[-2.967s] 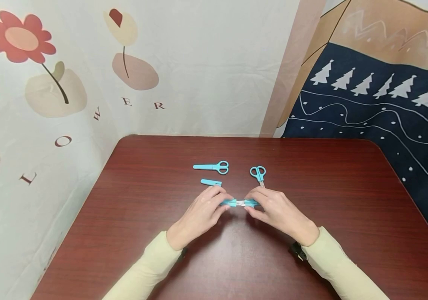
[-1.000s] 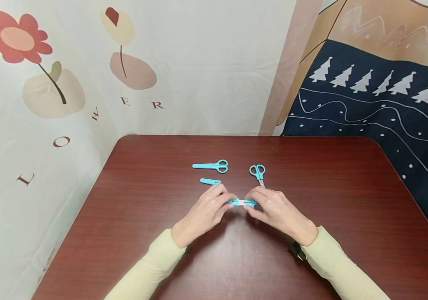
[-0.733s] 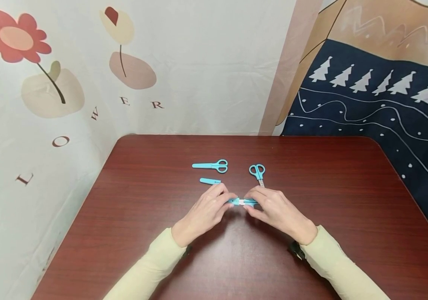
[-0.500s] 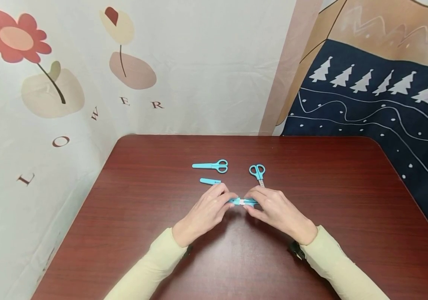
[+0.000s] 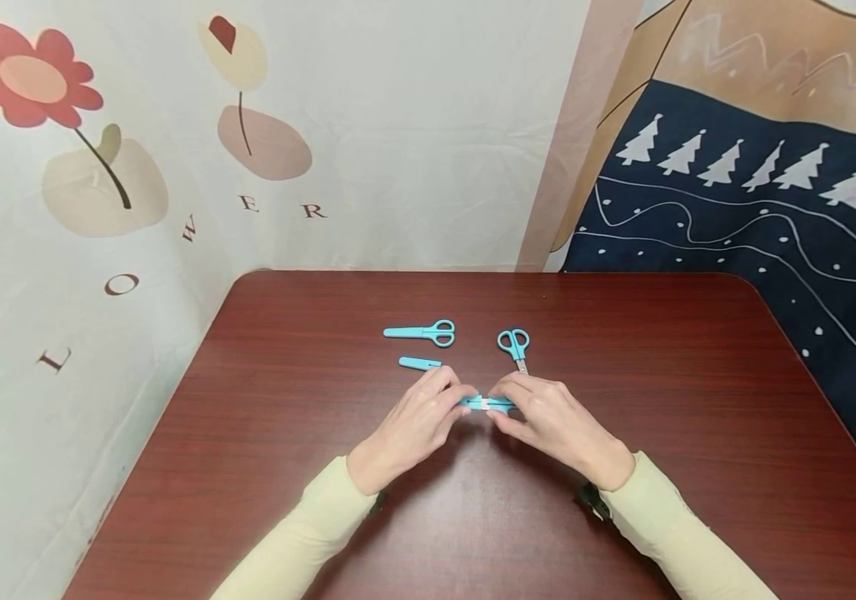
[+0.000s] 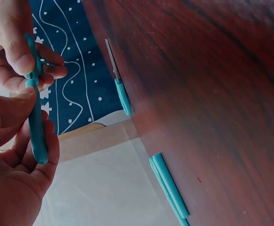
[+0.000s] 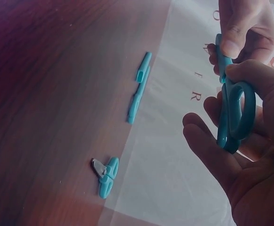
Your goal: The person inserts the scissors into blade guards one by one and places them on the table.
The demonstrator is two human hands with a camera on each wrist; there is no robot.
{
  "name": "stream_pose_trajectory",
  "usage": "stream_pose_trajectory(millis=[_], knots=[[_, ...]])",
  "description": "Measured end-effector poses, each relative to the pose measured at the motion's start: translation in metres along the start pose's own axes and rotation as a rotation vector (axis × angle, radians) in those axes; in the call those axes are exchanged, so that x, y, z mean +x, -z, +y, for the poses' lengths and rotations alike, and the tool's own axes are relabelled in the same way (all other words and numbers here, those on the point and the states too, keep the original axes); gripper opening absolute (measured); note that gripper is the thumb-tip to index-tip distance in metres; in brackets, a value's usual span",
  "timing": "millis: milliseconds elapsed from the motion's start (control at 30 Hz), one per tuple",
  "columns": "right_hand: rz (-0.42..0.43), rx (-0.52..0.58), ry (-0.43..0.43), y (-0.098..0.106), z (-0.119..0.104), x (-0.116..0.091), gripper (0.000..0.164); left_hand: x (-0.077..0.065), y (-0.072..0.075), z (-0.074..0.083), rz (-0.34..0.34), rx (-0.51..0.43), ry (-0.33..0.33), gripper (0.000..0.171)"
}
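Between my hands, in the head view, is a pair of light-blue scissors (image 7: pixel 227 120) with its blades partly inside a matching blade cover (image 6: pixel 37 132). My left hand (image 5: pixel 412 421) pinches the cover between thumb and fingers. Across from it, my right hand (image 5: pixel 555 421) grips the scissors at the handles, one finger loop showing in the right wrist view. Only a short strip of blade shows between cover and handles. The far end of the cover is hidden by the left fingers in the head view.
On the dark red-brown table (image 5: pixel 660 350), beyond the hands, lie covered scissors (image 5: pixel 408 333), a loose cover (image 5: pixel 419 363) partly behind the left hand, and uncovered scissors (image 5: pixel 516 347) whose blade tips the right hand hides. Printed cloths hang behind the table's far edge.
The left hand has shifted right with the cover, closer to the right hand, and less blade shows between cover and handles. The right hand has stayed nearly still.
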State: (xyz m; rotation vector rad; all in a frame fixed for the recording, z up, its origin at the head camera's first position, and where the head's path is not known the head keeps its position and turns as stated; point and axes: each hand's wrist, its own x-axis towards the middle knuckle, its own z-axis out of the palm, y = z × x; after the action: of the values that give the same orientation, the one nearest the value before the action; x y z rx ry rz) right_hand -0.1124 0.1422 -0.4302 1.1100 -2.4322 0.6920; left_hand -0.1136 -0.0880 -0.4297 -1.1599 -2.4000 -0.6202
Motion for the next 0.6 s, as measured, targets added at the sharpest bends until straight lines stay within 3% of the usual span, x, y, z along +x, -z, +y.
stream_pose_trajectory(millis=[600], knots=[[0.000,0.025,-0.007,-0.0008,-0.0016,0.0012,0.021,0.0003,-0.0018,0.0019,0.000,0.001,0.019,0.016]])
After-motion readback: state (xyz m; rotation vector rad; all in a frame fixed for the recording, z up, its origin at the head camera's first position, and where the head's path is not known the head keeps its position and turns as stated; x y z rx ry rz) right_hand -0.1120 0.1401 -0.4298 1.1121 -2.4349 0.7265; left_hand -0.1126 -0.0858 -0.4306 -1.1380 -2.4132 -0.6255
